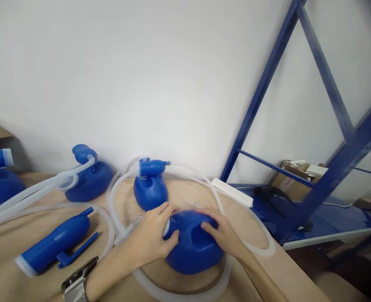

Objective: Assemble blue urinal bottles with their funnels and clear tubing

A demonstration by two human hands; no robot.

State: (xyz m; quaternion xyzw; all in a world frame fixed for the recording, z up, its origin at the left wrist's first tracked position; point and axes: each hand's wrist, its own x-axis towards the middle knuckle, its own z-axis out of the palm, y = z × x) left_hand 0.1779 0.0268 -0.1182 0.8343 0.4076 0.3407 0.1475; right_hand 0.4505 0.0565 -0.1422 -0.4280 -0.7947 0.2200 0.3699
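A round blue plastic bottle [194,251] with a recessed grip lies on the table in front of me, its short neck pointing left. My left hand [155,235] is closed around that neck, thumb in front. On the bottle's upper right side rests my right hand [221,230], thumb and fingers gripping the body. A clear hose [179,296] loops around the bottle. Just behind stands a second blue bottle [150,193] with a blue funnel-shaped piece [152,168] and hose fitted on top. A loose blue funnel-shaped piece [59,239] and a blue handle-like part [78,251] lie left of my left forearm.
More blue bottles [89,180] with hoses [31,193] stand at the left along the wall. A white power strip [232,192] lies behind my right hand. To the right rises a blue metal rack [263,88], with a cardboard box [294,178] on its shelf.
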